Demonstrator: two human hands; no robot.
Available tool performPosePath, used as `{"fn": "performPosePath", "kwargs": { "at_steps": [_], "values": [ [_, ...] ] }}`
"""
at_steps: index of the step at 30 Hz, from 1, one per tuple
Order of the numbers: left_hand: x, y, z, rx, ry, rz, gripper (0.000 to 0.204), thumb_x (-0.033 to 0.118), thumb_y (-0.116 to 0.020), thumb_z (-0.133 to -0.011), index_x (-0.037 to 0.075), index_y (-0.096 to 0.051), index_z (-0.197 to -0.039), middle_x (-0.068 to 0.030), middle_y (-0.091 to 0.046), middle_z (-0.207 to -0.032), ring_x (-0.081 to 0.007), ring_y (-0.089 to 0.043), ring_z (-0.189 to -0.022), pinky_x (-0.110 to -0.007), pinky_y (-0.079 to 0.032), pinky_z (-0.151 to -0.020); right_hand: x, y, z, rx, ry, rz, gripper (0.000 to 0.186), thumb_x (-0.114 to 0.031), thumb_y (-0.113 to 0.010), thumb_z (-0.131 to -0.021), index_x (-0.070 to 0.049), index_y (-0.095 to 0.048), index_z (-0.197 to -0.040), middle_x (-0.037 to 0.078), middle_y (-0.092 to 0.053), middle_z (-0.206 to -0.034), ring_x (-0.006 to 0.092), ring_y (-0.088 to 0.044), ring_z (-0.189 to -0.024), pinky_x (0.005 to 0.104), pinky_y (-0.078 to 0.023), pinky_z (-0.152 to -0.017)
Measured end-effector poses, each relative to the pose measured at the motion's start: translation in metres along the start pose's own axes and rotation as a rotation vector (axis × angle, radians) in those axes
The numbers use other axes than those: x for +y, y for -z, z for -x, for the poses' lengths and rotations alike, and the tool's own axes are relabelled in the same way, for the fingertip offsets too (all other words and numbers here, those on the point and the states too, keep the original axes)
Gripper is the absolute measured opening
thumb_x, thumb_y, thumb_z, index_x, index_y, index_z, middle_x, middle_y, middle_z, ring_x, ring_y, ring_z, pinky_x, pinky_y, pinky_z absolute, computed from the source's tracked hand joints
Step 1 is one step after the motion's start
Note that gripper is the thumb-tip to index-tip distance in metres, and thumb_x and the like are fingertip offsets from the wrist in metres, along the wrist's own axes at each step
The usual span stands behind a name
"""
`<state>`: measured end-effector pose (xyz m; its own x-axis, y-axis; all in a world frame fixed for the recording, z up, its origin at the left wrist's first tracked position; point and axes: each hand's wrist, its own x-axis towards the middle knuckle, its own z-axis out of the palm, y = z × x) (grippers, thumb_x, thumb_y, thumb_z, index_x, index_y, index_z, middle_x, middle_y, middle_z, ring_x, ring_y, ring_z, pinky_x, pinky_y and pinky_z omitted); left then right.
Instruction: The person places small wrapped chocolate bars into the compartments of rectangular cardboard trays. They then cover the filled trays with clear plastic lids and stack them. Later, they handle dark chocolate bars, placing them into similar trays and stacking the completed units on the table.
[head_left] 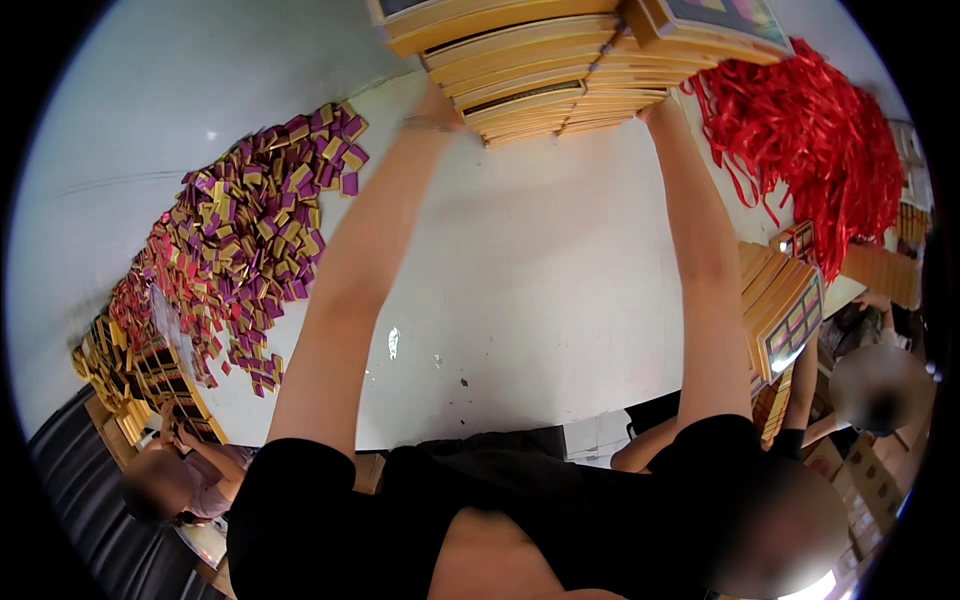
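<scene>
Both my arms stretch forward over the white table [520, 270] to a tall stack of flat golden-yellow boxes [530, 75] at the far edge of the view. My left hand [436, 112] presses against the stack's lower left side, slightly blurred. On the lower right side is my right hand [654, 110]. The stack sits between the two hands, and most of their fingers are hidden by it. Dark panels show on a few boxes, and the top ones are cut off by the frame.
Small purple-and-gold flat pieces [265, 215] lie heaped at left. A red ribbon pile [800, 140] lies at far right, near another box stack [785, 310] with compartmented tops. People sit at lower left [155, 485], lower right [790, 530] and right [880, 390].
</scene>
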<state>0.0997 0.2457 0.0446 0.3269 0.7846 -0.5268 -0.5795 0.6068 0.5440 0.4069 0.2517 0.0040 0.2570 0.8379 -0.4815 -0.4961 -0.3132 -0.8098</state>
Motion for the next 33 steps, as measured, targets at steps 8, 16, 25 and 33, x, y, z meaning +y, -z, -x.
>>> {"fn": "performPosePath", "kwargs": {
  "at_steps": [8,16,25,33],
  "values": [
    [-0.036,0.009,-0.020,-0.066,-0.185,0.020,0.080,0.074,-0.034,-0.087,0.014,-0.044,-0.138,-0.0054,-0.055,-0.128,-0.0190,-0.053,-0.117,-0.034,-0.044,-0.095,0.000,0.009,0.010,0.047,0.049,0.054,0.037,-0.021,-0.051,-0.089,-0.005,-0.048,-0.122,0.012,-0.055,-0.120,0.0276,-0.054,-0.109,0.0458,-0.047,-0.085],
    [-0.080,0.015,-0.028,-0.012,-0.219,0.049,0.072,0.067,-0.033,-0.092,0.013,-0.042,-0.139,-0.0055,-0.055,-0.132,-0.0178,-0.044,-0.127,-0.034,-0.040,-0.102,-0.029,0.011,-0.026,0.050,0.040,-0.017,0.036,-0.025,-0.051,-0.090,-0.003,-0.052,-0.117,0.011,-0.058,-0.114,0.0246,-0.057,-0.104,0.0427,-0.049,-0.081],
    [-0.095,0.137,0.128,0.018,-0.869,-2.286,0.056,0.051,-0.049,-0.091,0.023,-0.043,-0.139,0.0010,-0.035,-0.149,-0.0162,-0.024,-0.141,-0.067,-0.009,-0.110,0.193,0.016,0.147,0.134,0.655,0.362,0.028,-0.021,-0.055,-0.091,0.000,-0.056,-0.109,0.009,-0.060,-0.105,0.0182,-0.057,-0.095,0.0270,-0.047,-0.073],
    [-0.019,0.268,0.153,0.132,-1.085,-2.323,0.046,0.047,-0.050,-0.091,0.028,-0.051,-0.133,0.0049,-0.041,-0.145,-0.0172,-0.026,-0.141,-0.076,-0.002,-0.104,0.240,-0.250,0.064,-0.624,1.239,1.067,0.047,-0.036,-0.050,-0.095,-0.005,-0.051,-0.132,0.019,-0.049,-0.135,0.0348,-0.042,-0.127,0.0423,-0.032,-0.107]
  ]
}}
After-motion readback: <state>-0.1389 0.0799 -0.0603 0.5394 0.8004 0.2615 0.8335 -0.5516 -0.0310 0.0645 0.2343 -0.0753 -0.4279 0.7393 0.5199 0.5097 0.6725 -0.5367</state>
